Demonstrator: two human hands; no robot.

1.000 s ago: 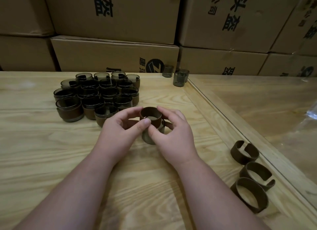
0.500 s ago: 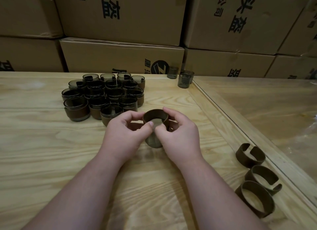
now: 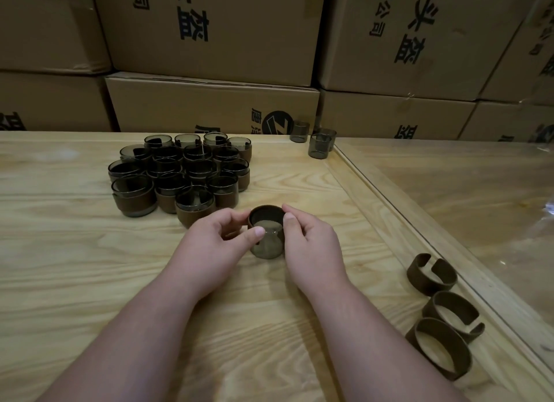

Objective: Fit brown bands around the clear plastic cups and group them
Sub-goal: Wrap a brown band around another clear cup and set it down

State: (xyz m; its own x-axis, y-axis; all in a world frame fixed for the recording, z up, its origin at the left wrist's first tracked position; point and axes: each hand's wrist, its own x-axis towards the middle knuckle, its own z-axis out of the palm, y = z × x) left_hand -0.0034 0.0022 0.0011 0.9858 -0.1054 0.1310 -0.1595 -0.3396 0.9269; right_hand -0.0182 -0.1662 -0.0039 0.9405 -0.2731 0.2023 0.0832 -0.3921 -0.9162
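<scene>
pine table (image 3: 75,275) backed by stacked cartons (image 3: 209,107); both hands (image 3: 266,245) pinching banded cup (image 3: 266,236).

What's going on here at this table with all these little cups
A person is fitting a brown band onto a clear cup, pinching it from both sides with the left hand and right hand. The band sits around the cup's upper part. A cluster of banded cups stands behind on the wooden table. Three loose bands lie to the right, and a few bare cups wait near the cardboard boxes.
</scene>
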